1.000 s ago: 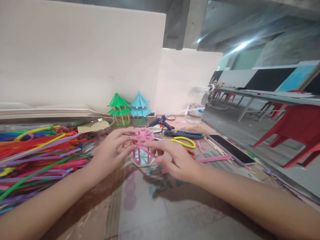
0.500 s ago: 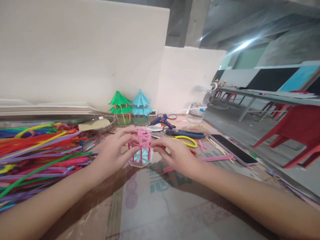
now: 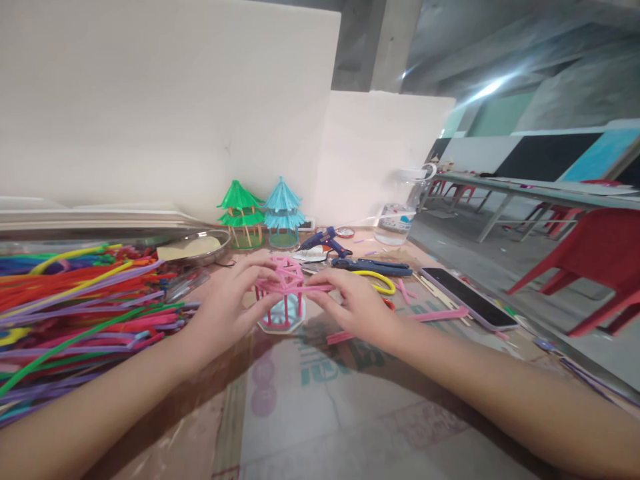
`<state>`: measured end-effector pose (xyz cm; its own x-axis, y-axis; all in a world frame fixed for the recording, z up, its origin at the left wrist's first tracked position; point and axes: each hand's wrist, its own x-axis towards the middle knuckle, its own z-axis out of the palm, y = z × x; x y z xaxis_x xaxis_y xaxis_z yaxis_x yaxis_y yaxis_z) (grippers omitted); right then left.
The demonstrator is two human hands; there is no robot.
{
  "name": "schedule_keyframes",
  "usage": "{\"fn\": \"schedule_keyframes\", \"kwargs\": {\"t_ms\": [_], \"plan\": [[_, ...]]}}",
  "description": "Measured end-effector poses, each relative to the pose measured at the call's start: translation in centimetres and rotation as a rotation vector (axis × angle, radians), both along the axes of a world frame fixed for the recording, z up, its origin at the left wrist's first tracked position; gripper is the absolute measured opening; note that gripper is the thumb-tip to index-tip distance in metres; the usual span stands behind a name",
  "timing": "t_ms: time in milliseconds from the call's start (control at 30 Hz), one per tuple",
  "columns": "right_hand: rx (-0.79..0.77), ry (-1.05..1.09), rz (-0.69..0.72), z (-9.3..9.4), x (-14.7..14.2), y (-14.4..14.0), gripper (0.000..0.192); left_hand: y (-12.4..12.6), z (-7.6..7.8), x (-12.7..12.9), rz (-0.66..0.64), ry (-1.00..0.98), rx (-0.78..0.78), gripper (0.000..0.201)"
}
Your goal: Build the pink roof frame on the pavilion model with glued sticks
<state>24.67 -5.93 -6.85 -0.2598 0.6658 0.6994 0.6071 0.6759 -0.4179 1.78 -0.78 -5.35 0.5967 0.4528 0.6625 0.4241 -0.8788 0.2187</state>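
Both hands, left [image 3: 227, 300] and right [image 3: 353, 303], pinch the pink straw pavilion [image 3: 283, 293] on the desk [image 3: 320, 413]. Squeezing too hard could buckle its thin posts or pop joints apart.

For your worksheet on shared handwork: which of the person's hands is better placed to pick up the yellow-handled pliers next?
Probably the right hand: the yellow-handled pliers lie just beyond its fingers, while the left hand sits across the pink model.
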Motion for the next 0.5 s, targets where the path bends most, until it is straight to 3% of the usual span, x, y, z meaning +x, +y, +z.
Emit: {"fn": "schedule_keyframes", "kwargs": {"t_ms": [167, 300, 500], "plan": [[-0.053, -0.053, -0.087, 1.0, 1.7, 1.0, 0.026, 0.1, 0.2, -0.4, 0.006, 0.007, 0.017, 0.009], [-0.126, -0.016, -0.053, 1.0, 2.6, 1.7, 0.037, 0.0, 0.2, -0.6, 0.012, 0.039, 0.066, 0.01], [-0.112, -0.015, 0.047, 0.7, 1.3, 0.5, 0.026, -0.1, 0.3, -0.3, 0.019, 0.072, 0.12, 0.02]]}}
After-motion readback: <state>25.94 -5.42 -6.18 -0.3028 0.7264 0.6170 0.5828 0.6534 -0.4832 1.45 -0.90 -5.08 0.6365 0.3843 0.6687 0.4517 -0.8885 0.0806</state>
